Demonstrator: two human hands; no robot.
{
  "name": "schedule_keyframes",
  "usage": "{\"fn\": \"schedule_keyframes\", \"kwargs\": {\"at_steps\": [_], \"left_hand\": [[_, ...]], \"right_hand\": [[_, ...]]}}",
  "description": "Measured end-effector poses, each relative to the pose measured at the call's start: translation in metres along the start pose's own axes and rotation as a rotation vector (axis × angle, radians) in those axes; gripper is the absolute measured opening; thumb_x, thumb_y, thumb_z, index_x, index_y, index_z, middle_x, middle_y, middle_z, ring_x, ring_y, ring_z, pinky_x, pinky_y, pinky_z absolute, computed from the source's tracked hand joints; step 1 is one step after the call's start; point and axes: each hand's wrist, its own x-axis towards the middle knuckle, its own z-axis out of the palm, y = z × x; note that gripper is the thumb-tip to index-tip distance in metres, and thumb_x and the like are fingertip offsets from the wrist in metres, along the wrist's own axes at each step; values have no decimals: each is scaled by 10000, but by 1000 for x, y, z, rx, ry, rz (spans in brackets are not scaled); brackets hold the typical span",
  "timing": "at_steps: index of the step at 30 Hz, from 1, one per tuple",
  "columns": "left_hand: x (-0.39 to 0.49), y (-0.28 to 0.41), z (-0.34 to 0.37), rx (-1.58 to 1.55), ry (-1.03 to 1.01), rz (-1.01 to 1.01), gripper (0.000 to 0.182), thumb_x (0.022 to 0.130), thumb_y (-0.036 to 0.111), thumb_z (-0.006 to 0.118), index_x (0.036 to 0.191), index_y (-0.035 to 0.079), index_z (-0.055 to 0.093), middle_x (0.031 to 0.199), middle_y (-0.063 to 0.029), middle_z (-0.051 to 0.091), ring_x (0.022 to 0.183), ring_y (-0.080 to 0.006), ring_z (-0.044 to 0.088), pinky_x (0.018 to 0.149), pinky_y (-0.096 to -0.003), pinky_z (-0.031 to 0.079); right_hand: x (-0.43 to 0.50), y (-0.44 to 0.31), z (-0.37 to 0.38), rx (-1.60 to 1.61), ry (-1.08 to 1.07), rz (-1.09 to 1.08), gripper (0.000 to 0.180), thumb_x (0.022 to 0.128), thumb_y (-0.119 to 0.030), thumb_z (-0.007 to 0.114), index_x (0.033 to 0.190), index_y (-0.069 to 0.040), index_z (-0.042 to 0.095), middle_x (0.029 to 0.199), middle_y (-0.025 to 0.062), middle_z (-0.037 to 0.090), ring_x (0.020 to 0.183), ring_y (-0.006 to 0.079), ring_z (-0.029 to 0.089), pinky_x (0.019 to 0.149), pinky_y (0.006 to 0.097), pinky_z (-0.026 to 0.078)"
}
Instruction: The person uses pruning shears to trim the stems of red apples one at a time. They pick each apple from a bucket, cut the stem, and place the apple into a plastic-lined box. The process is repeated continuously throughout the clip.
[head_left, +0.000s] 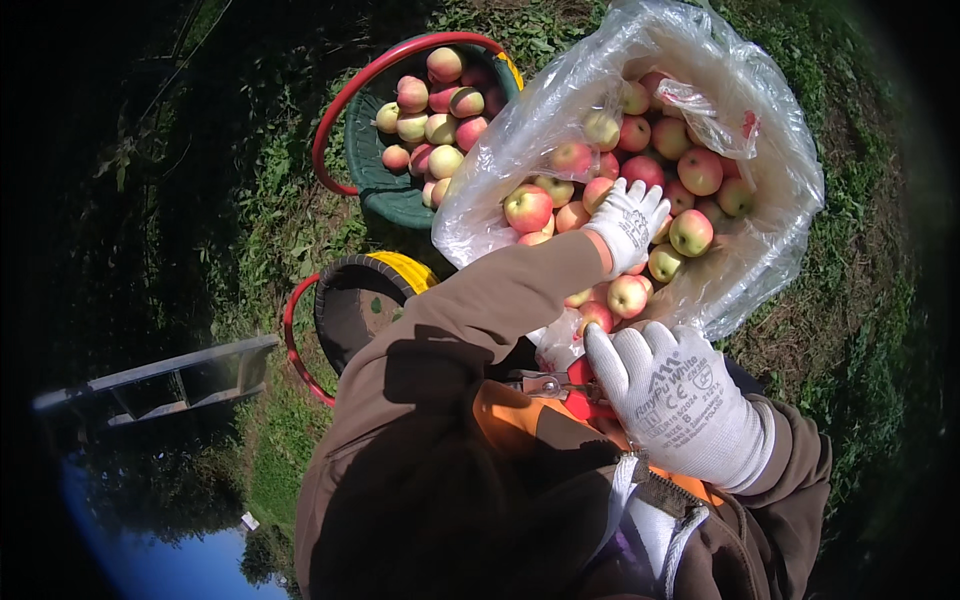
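My left hand (626, 223), in a white coated work glove, reaches palm down onto red-and-yellow apples (700, 171) in a large container lined with a clear plastic bag (772, 97). Its fingers are a little apart; whether an apple is under them is hidden. My right hand (679, 401), gloved alike, is close to my body at the near edge of the bag. It is closed around the red handles of pruning shears (581, 390), whose metal head points left. One apple (595, 316) lies just beyond its fingertips.
A green picking bucket (390, 196) with a red hoop, holding many apples, stands on the grass to the upper left. Below it is a dark bucket (337, 326) with a yellow panel and red hoop, a few leaves inside. A metal ladder (180, 367) is farther left.
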Motion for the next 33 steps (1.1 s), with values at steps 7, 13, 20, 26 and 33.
{"fn": "schedule_keyframes", "kwargs": {"at_steps": [7, 13, 20, 26, 33], "left_hand": [[-120, -175, -6, -608, 1119, -623, 450, 882, 106, 719, 1303, 6, 594, 1234, -196, 586, 1184, -382, 573, 1070, -459, 476], [-125, -268, 56, -604, -149, -975, 894, 806, 482, 792, 1563, 124, 481, 1615, -199, 434, 1438, -374, 500, 1181, -450, 431], [-117, -281, 67, -488, -245, -984, 838, 742, 400, 809, 1510, 205, 534, 1508, -221, 532, 1423, -361, 508, 1159, -434, 456], [-174, -252, 8, -1730, 565, -1024, 569, 977, 499, 629, 1345, 70, 567, 1132, -98, 668, 817, -212, 671, 588, -339, 556], [-180, -106, -61, -2399, 532, -642, 495, 1078, 506, 497, 1347, 98, 575, 1103, -37, 677, 816, -158, 674, 603, -281, 566]], "right_hand": [[14, 1, -2, 100, -13, 15, 565, 862, -303, 645, 1304, 41, 568, 1032, 105, 612, 857, 241, 612, 696, 384, 497], [21, -1, -2, 103, -63, 9, 620, 853, -336, 675, 1338, 36, 572, 1021, 96, 606, 861, 241, 616, 699, 378, 494], [23, 6, -1, 213, -60, 74, 748, 808, -437, 777, 1355, 27, 566, 1058, 117, 608, 918, 273, 624, 740, 413, 501], [28, 7, 1, 253, 95, 201, 774, 776, -390, 799, 1364, 49, 552, 1066, 145, 607, 963, 318, 625, 806, 431, 507], [42, 11, 11, 257, 290, 299, 831, 726, -240, 832, 1427, 48, 490, 1076, 169, 612, 955, 362, 616, 804, 458, 514]]}}
